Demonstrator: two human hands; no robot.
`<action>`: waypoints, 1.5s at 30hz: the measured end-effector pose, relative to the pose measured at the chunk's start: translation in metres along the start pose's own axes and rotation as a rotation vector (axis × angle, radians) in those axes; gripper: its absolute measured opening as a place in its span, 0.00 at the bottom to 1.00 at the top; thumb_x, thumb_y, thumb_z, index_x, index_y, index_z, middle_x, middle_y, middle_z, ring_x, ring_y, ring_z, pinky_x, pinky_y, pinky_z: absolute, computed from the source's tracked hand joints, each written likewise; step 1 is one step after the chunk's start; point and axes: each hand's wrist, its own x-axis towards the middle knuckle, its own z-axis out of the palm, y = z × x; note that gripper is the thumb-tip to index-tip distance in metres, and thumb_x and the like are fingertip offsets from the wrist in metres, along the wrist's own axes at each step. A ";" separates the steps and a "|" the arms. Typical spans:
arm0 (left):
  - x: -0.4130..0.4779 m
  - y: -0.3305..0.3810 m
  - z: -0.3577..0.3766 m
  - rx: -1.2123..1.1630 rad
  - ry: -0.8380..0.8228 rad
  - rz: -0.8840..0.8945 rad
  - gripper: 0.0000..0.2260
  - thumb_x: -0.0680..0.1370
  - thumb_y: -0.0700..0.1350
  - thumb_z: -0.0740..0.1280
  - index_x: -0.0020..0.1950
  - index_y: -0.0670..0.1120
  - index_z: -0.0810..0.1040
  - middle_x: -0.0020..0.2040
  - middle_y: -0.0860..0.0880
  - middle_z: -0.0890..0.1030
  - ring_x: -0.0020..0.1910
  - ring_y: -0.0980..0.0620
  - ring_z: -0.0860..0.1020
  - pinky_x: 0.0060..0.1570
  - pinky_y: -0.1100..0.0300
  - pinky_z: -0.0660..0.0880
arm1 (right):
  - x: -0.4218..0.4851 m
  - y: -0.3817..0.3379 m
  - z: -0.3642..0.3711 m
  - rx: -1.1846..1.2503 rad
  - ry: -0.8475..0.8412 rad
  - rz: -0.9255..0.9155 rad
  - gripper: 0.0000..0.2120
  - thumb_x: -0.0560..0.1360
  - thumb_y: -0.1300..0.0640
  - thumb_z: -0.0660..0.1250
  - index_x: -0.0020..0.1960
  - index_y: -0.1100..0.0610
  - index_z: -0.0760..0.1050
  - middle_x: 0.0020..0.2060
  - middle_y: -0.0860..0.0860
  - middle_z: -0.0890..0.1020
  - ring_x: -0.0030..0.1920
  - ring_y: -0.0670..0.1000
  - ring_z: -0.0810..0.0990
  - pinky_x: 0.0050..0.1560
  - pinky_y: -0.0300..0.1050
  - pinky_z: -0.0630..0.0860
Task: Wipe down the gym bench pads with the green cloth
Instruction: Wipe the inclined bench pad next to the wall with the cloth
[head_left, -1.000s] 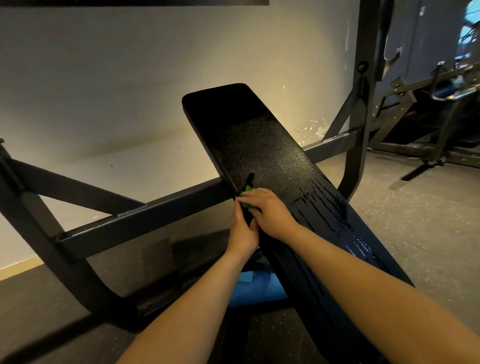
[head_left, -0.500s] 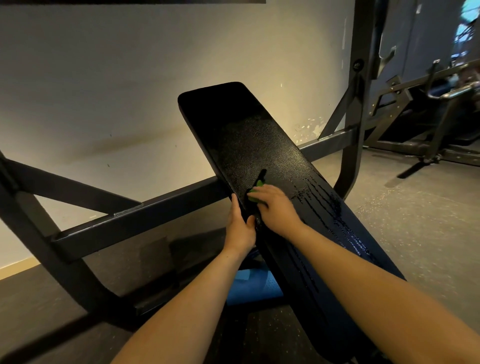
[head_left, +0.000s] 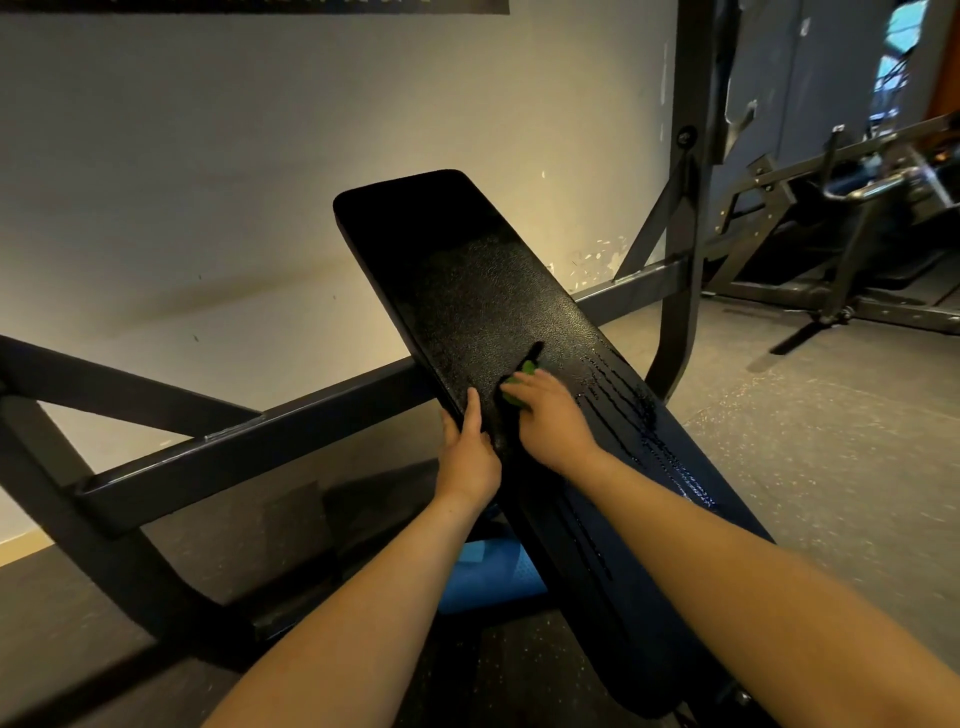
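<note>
**Pressure and overlap on the inclined pad**

The right hand (head_left: 550, 415) lies on the black bench pad (head_left: 467, 291) about midway up its length, fingers curled over the bunched green cloth (head_left: 528, 369). Only a little of the cloth peeps out past the fingertips, and it is pressed flat to the vinyl. The left hand (head_left: 470, 452) grips the pad's left edge just beside it, thumb lying on top and fingers wrapped under, which braces the pad against the push.

Wet streaks (head_left: 639, 415) run down the right side of the pad, while the upper part towards the wall looks dull and dry. A good wipe here probably means long strokes along the pad, each overlapping the last and working across from the left edge into the streaks — so the liquid is spread and lifted, not chased downhill.

The cloth is wadded small, so opening it under a flatter palm would likely cover more with each pass. The rounded edges and the top end need their own pass. The left hand should shift along the edge as the right one travels, or it will shield a strip beneath the thumb.
</note>
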 end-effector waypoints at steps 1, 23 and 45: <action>0.001 0.002 0.000 0.018 -0.016 -0.010 0.36 0.82 0.37 0.58 0.80 0.63 0.45 0.82 0.46 0.42 0.79 0.41 0.55 0.76 0.44 0.59 | -0.005 -0.004 0.001 0.000 -0.051 -0.076 0.25 0.74 0.70 0.59 0.69 0.57 0.75 0.72 0.54 0.71 0.76 0.56 0.60 0.76 0.45 0.52; 0.014 0.030 -0.008 0.613 0.080 0.203 0.26 0.83 0.54 0.58 0.80 0.52 0.58 0.82 0.46 0.49 0.79 0.42 0.42 0.78 0.48 0.46 | 0.016 0.051 -0.025 -0.031 -0.015 0.118 0.28 0.76 0.71 0.57 0.73 0.53 0.70 0.76 0.53 0.64 0.78 0.58 0.52 0.78 0.51 0.49; 0.107 0.054 0.021 0.831 0.091 0.341 0.28 0.79 0.63 0.51 0.80 0.61 0.52 0.82 0.52 0.46 0.75 0.41 0.49 0.72 0.38 0.47 | 0.098 0.093 -0.040 -0.039 0.189 0.506 0.26 0.75 0.64 0.57 0.72 0.54 0.70 0.67 0.57 0.73 0.65 0.63 0.71 0.67 0.53 0.69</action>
